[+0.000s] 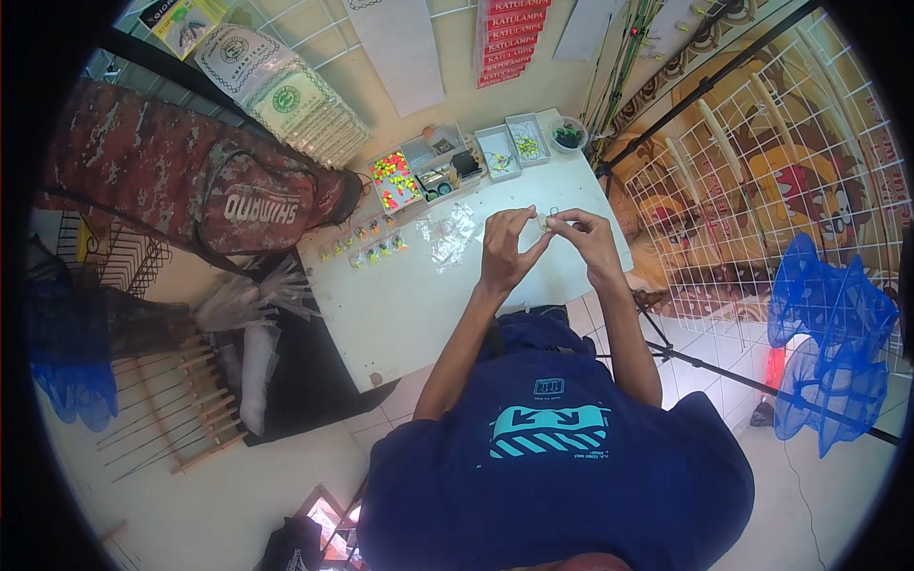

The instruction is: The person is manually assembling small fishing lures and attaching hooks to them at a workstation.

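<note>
Hands meet above the white worktop (409,314), close together over its far half. The left hand (506,249) and the right hand (583,240) pinch one small pale piece (543,221) between their fingertips; each grip is narrow, closed on that piece, though it is too small to tell what it is. The piece is held in the air, just above the worktop and apart from it.

On the worktop beyond the hands lie a few clear little bags (449,233), and left of those a row of small packets with bright bits (367,249). Farther back stands a tray of pink and yellow beads (394,179), a divided box of small parts (446,167) beside it, then two shallow white trays (514,147) and a small round bowl (568,133) at the far corner.

A camouflage bag (190,181) rests at the left edge of the worktop. Blue nets (833,333) hang at the right, near a white wire rack (790,181)
</note>
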Demonstrator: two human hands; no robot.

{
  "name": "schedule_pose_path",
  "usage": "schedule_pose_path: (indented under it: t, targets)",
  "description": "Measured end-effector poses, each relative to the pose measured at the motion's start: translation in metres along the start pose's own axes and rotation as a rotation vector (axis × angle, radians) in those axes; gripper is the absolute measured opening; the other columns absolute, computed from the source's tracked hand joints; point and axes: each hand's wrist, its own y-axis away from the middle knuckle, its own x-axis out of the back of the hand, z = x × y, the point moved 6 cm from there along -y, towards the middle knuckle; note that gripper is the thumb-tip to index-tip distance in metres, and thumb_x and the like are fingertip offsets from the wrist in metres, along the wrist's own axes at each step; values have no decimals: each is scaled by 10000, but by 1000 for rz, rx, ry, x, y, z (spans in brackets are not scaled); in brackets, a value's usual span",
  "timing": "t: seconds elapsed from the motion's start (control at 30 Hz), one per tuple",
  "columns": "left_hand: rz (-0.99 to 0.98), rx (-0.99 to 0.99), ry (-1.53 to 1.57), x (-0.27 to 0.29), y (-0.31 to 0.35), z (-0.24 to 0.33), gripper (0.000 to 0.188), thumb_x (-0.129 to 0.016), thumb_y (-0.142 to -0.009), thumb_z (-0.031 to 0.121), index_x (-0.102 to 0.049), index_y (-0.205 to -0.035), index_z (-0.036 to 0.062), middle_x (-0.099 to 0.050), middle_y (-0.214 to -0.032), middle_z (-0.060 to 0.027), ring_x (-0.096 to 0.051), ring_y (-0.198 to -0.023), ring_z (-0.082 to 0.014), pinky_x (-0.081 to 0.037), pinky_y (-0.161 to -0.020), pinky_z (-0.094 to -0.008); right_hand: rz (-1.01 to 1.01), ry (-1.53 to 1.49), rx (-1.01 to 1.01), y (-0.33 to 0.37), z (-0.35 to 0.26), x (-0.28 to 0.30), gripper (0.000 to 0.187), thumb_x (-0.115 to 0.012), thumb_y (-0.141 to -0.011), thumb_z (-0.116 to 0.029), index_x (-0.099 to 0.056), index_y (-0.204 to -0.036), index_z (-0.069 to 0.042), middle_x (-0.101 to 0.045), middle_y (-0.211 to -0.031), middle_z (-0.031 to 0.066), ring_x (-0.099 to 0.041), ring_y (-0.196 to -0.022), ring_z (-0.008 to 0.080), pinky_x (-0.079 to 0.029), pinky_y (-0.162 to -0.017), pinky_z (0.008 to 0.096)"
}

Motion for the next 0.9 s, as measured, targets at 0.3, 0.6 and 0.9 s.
schedule_pose_path:
  t: [0.3,0.6,0.9]
  targets:
    - [36,-18,8,2,2,1,601,-822,-692,106,-500,-1199,83,-632,-1024,-99,-614,-912,-274,-446,-809,-403,-68,-166,-14,4,-5,-7,182,-758,-813,-185,-720,-918,-42,-645,-774,-13,-492,-706,42,-336,-656,218]
    - [35,-74,-16,4,0,7,565,-817,-703,108,-522,-1184,82,-618,-993,-84,-612,-894,-261,-450,-792,-400,-64,-9,38,4,-14,-2,193,-764,-801,-191,-733,-892,-24,-664,-771,8,-519,-720,58,-381,-685,239]
    - [37,-108,-40,5,0,8,626,-838,-687,91,-482,-1202,86,-636,-984,-77,-616,-903,-255,-446,-802,-397,-90,229,140,6,-28,6,257,-762,-788,-249,-753,-916,-26,-702,-833,90,-587,-793,130,-417,-717,284]
